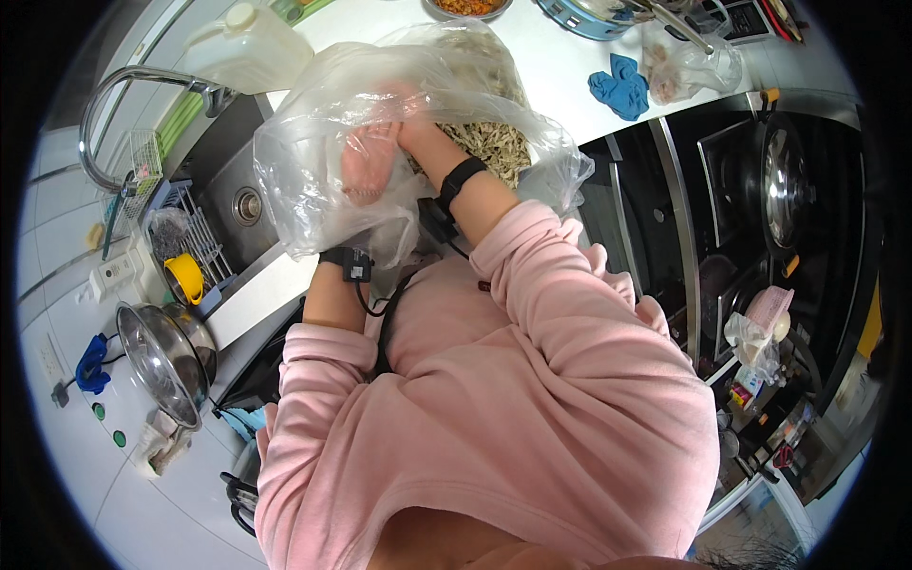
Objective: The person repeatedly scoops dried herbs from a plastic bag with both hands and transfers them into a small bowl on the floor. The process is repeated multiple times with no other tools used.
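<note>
A large clear plastic bag [299, 157] lies spread at the counter's front edge, partly over the sink. Inside it is a heap of small dried, pale grey-brown strips [491, 146], possibly dried fish. My right hand [413, 117] reaches into the bag, beside the heap; plastic film blurs its fingers. My left hand [370, 160] shows through the film just to the left, close to the right hand and touching the bag. Whether either hand grips anything is hidden by the crumpled plastic. Black straps with small devices circle both wrists.
The steel sink [214, 164] with a curved tap [96, 121] is at left, near a white jug [246, 46]. A bowl of red-orange food [470, 7] stands at the back. A blue cloth [621, 87] lies right, before a hob with a lidded wok [784, 185].
</note>
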Tool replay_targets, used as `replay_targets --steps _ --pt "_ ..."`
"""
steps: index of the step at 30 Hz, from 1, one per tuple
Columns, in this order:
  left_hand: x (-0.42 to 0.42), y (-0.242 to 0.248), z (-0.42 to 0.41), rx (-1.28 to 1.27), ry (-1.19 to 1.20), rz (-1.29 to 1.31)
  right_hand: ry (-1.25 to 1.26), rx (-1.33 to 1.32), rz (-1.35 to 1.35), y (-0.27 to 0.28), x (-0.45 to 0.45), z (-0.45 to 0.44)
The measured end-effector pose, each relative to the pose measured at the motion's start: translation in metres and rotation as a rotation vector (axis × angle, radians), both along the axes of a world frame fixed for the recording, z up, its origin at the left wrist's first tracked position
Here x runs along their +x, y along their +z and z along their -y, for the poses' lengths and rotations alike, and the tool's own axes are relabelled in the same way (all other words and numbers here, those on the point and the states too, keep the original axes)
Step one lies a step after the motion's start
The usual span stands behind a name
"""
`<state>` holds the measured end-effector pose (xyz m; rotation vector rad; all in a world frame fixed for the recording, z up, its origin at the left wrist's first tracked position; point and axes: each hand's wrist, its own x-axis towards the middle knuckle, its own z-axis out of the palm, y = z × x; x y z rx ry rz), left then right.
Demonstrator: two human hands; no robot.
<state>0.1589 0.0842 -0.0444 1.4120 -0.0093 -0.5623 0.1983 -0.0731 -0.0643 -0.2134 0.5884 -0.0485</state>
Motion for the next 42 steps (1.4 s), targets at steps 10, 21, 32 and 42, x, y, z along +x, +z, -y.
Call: replay_targets --steps 10,21,32,42 --pt "0.002 0.009 -0.011 -0.058 0.039 -0.042 0.22 -1.036 0.364 0.023 -0.04 0.034" --pt "-0.003 0.018 -0.045 -0.163 0.12 -0.049 0.239 -0.832 0.329 -0.001 -0.004 0.058" --pt "-0.032 0.005 -0.087 -0.508 0.371 -0.265 0.159 0.105 -0.065 0.096 -0.049 0.038" --pt "-0.133 0.068 -0.109 -0.653 0.676 -0.127 0.349 -0.013 -0.184 0.11 -0.07 0.033"
